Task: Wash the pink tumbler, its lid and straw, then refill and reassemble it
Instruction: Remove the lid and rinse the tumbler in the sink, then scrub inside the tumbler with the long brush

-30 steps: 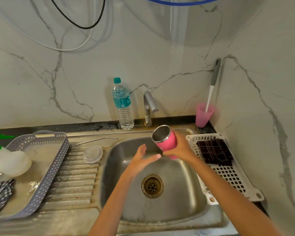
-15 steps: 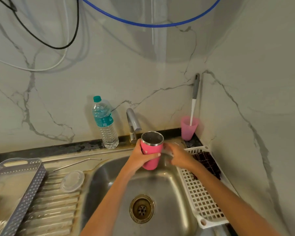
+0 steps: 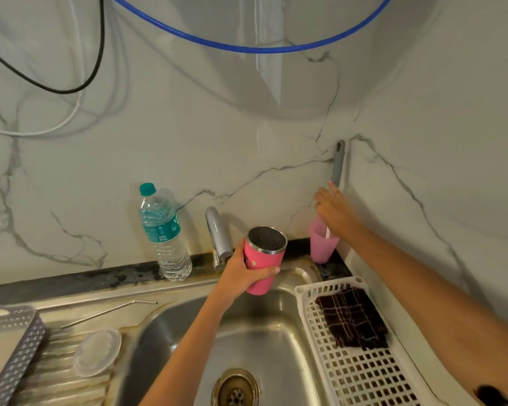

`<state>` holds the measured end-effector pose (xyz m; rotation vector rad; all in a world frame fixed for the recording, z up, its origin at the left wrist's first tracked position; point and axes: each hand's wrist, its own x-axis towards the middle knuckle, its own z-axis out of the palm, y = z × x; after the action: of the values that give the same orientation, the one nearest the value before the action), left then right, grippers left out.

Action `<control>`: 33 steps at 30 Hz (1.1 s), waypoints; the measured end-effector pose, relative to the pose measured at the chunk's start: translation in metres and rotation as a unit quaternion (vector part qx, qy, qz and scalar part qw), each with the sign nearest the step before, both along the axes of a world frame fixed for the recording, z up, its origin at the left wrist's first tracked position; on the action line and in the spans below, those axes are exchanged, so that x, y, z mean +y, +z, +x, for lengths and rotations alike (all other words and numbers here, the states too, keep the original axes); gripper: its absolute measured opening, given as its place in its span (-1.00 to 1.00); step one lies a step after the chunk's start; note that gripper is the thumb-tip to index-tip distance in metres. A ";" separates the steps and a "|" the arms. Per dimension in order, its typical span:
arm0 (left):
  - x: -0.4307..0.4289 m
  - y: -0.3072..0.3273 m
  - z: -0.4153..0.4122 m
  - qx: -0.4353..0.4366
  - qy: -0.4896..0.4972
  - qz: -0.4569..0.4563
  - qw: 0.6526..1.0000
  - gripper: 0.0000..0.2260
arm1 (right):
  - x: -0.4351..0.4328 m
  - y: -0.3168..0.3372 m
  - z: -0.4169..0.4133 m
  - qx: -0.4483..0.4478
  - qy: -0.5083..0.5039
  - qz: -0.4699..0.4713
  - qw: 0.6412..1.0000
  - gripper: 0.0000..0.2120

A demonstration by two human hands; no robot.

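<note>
The lid (image 3: pixel 97 351) and straw (image 3: pixel 109 312) lie untouched on the counter's left drainboard. Over the sink's (image 3: pixel 165 326) far edge, the left hand (image 3: pixel 241 272) has its grip clamped round the pink tumbler (image 3: pixel 261 256), mouth up. Just right of it, in the far right corner, the right hand (image 3: pixel 336 213) meets the brush (image 3: pixel 338 162) standing near upright in the pink cup (image 3: pixel 320 244). Whether that grip is closed I cannot tell.

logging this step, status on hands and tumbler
Left hand grips pink tumbler over sink. Right hand at brush in pink cup, grip unclear. Lid and straw on drainboard. Tap close beside tumbler.
</note>
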<state>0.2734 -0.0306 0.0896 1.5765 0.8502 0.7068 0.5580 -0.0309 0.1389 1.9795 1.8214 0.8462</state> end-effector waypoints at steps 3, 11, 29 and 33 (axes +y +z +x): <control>0.004 -0.002 -0.001 0.001 0.004 0.000 1.000 -0.19 | 0.006 0.001 0.007 -0.078 -0.050 -0.062 0.994 -0.84; 0.000 -0.012 -0.012 -0.005 0.014 -0.007 1.000 -0.32 | 0.005 0.029 -0.009 -0.105 -0.071 -0.078 0.989 -0.82; -0.049 -0.018 -0.091 0.009 0.060 0.043 0.997 -0.21 | -0.052 0.140 -0.082 -0.064 -0.043 0.109 0.991 -0.88; -0.048 -0.026 -0.112 0.037 0.090 0.082 0.992 -0.17 | -0.082 0.117 -0.108 0.005 -0.003 0.115 0.993 -0.85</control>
<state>0.1611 -0.0790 0.0640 1.6938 1.0212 0.8696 0.4502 -0.1131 0.2557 2.1260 1.7924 1.0892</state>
